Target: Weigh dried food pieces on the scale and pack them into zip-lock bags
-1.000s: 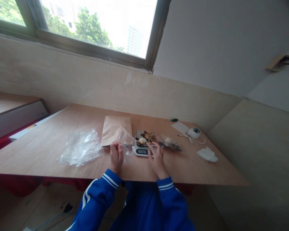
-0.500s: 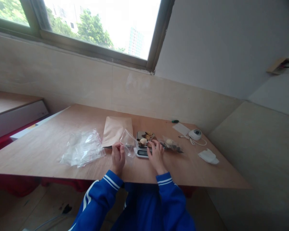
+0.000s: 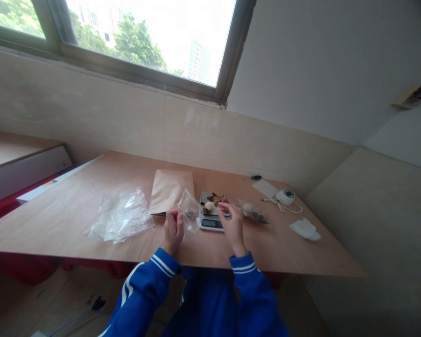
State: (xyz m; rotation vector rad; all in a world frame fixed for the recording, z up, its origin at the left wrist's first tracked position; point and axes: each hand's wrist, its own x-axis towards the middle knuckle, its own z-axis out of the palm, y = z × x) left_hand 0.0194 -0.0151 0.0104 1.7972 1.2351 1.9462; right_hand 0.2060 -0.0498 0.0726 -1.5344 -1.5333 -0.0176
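Observation:
My left hand (image 3: 174,228) is closed on the edge of a clear plastic bag (image 3: 190,210), which stands up with its mouth open; something small and dark shows in it. Right of it lies a kitchen scale (image 3: 210,225) with a dark display. Brown dried pieces (image 3: 217,198) and a pale, rounded piece (image 3: 209,206) rest on its plate. Over the scale's right side, my right hand (image 3: 233,225) is pinched, thumb and forefinger together near the dried pieces. What sits between its fingertips is too small to make out.
A brown paper bag (image 3: 171,189) lies behind my left hand, and a pile of clear plastic bags (image 3: 121,217) to its left. Rightward are a filled clear bag (image 3: 254,213), a white camera (image 3: 285,196) with its cable, a crumpled white tissue (image 3: 305,229) and a green-handled screwdriver (image 3: 256,177).
My right hand has lifted slightly off the scale and moved right, its spread fingers drawing into a pinch. The clear bag in my left hand has shifted a little to the right.

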